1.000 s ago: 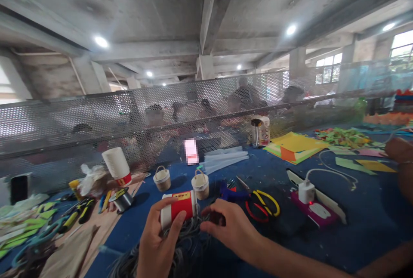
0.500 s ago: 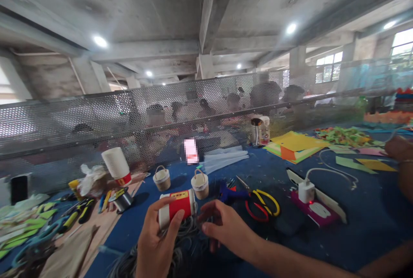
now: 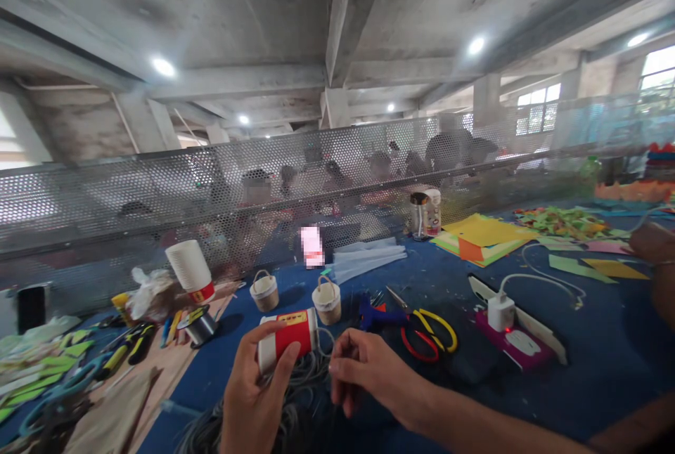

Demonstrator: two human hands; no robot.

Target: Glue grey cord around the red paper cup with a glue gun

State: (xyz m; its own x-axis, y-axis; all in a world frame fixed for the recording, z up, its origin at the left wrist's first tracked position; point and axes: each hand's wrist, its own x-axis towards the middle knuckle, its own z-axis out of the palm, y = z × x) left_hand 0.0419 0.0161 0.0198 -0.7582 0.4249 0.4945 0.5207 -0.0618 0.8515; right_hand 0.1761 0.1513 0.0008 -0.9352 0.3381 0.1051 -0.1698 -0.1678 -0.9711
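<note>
cup (image 3: 287, 341), red and white, lies sideways in the left hand (image 3: 253, 398), fingers wrapped round it, near and centre. right hand (image 3: 363, 370) pinches a grey cord (image 3: 303, 378) just right of its mouth; better held taut, with the cup steady.

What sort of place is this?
Probably a shared craft workshop: coloured paper sheets, yellow-handled scissors and small baskets lie on a blue worktable, with other people seated behind a perforated metal screen.
</note>
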